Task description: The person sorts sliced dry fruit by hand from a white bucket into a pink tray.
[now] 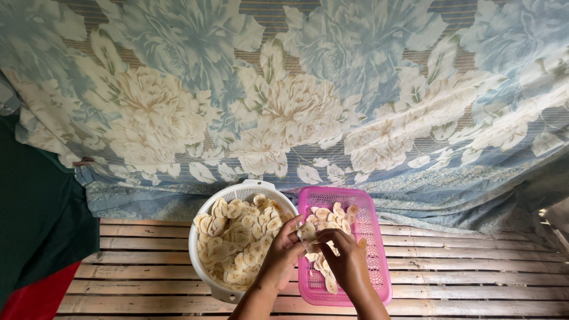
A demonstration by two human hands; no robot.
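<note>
My fingers of both hands meet on one pale banana slice. The left hand pinches its left edge; the right hand curls over its right side, fingertips closed against it. Neither hand holds anything else that I can see.

Position of the slice: it sits above the seam between the two containers, directly over the near-left corner of the pink basket and just right of the rim of the white colander. The two containers stand touching, side by side, on the slatted wooden table.

Contents: the colander is heaped with loose banana slices. The basket carries a smaller run of slices along its left side and far end; its right half is bare mesh.

Governing relation: the basket's long axis runs away from me, and the held slice lies at its left edge. The right hand rests over the basket and is nearer to its bare mesh; the left hand is nearer to the colander.

A flowered cloth hangs behind the table.
</note>
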